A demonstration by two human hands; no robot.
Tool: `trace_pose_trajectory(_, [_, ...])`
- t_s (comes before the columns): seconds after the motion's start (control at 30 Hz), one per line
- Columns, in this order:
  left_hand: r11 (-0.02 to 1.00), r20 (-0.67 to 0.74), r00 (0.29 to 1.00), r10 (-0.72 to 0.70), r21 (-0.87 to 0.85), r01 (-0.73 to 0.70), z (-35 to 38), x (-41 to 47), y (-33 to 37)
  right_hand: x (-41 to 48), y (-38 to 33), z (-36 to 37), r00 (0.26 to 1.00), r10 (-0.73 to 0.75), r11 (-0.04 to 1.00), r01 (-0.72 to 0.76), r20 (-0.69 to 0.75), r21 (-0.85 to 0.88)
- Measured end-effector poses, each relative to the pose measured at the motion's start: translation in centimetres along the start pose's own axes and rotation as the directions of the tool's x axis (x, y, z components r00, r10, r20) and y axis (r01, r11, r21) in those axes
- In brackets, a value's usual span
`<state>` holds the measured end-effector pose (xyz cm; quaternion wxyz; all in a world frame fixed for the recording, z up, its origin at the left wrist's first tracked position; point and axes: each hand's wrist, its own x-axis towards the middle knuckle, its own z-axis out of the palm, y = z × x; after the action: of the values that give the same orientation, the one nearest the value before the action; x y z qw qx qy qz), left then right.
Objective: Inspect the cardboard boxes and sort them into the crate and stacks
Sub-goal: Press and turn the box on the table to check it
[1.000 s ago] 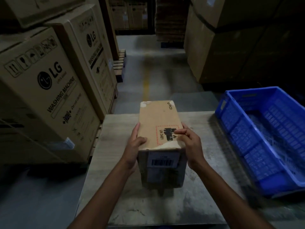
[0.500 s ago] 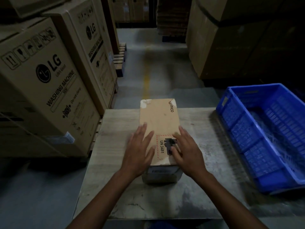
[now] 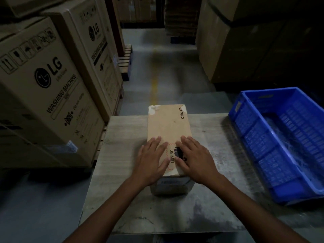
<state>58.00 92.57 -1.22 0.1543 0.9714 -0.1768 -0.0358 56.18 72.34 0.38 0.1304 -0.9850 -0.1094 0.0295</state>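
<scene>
Cardboard box point(image 3: 168, 127): flat on table point(image 3: 122, 172) | left hand point(image 3: 150, 161), right hand point(image 3: 196, 160): fingers straight, palms pressing lid | blue crate point(image 3: 254, 137): right of table

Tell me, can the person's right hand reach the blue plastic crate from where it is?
Probably yes. The right hand lies flat on the brown cardboard box, and the blue plastic crate stands close on its right side, with nothing visible standing between them.

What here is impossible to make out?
Head view only:
- Label on the near end of the box: blurred, unreadable.
- Red-bordered sticker on the box top: partly covered by the left hand and right hand.
- Blue crate: right side cut off by the frame edge.
- Cartons at upper right: too dark.
</scene>
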Motion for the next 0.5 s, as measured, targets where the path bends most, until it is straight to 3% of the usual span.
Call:
trace_pose_trajectory(0.13, [0.999,-0.092,0.996,0.019,0.028,-0.017,-2.2,3.1,0.3,3.1,0.1,-1.8,0.999,0.041,0.999,-0.041,0.008,-0.014])
trace_pose_trajectory(0.3, [0.998,0.066,0.996,-0.055,0.04,0.052,-1.5,5.0,-0.5,5.0,0.4,-0.5,0.996,0.046,0.997,-0.042,0.07,-0.061])
trace_pose_trajectory(0.5, [0.998,0.051,0.998,-0.045,0.038,0.043,-1.1,5.1,-0.9,4.7,0.6,-0.5,0.997,0.055,0.998,-0.053,0.055,-0.035])
